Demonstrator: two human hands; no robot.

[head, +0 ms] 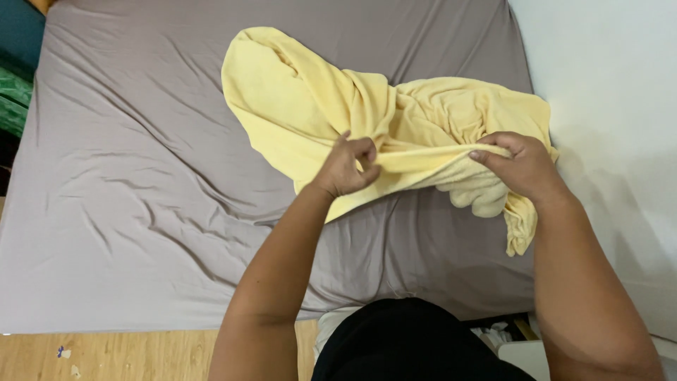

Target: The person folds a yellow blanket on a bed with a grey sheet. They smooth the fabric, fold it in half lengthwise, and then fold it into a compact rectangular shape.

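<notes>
The left hand (347,168) is clenched on the near edge of a pale yellow towel (310,106), fingers curled in and pinching the cloth. The right hand (517,164) grasps the same edge further right, thumb and fingers folded over a bunched hem. Between the 2 hands the edge is pulled taut in a nearly straight line.

The towel lies crumpled on the bed, right of centre and toward the far side. 1 broad lobe spreads to the far left of the hands, a twisted ridge runs through the middle, and a thick fold hangs below the right hand, with a narrow tail drooping near the bed's right edge.

Under it is a wrinkled grey sheet (141,183) covering the mattress. A white wall (613,77) runs along the right, a wooden floor (127,353) shows at the near left, and green fabric (14,99) sits at the far left.
</notes>
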